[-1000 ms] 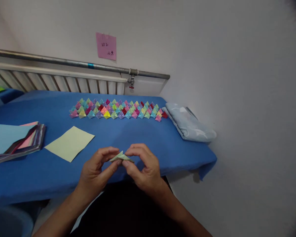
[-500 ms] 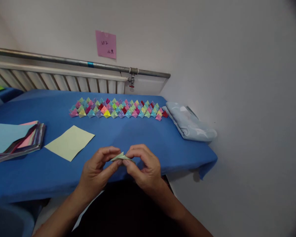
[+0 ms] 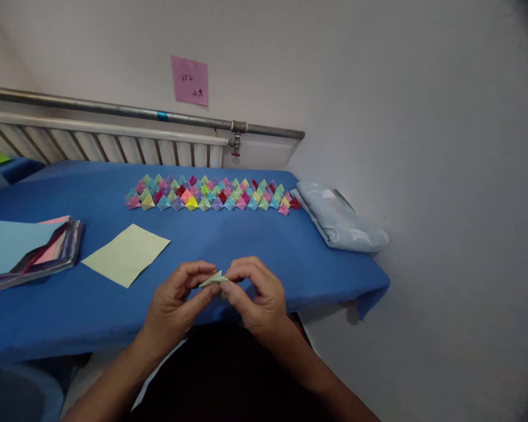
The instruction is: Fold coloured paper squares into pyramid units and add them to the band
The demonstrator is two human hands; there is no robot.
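A small pale green piece of folded paper (image 3: 213, 280) is pinched between my two hands above the near edge of the table. My left hand (image 3: 180, 302) grips its left side with thumb and fingertips. My right hand (image 3: 257, 296) closes on its right side, thumb in front and index finger behind, and covers part of the folds. A flat, pale yellow-green square sheet (image 3: 127, 255) lies on the blue cloth to the left of my hands. Beyond them, rows of small folded paper pieces (image 3: 205, 196) in many colours stand close together.
A stack of coloured paper (image 3: 17, 243) lies at the left on the blue tablecloth (image 3: 264, 246). A folded light-blue cloth (image 3: 343, 220) sits at the right end by the wall. Behind the table run a radiator (image 3: 127, 149) and a metal pipe (image 3: 105, 110). A blue basin (image 3: 48, 390) shows below left.
The right side of the folded paper, which stuck out under my right fingers, now bends down behind my right thumb. My hands have stayed nearly in place.
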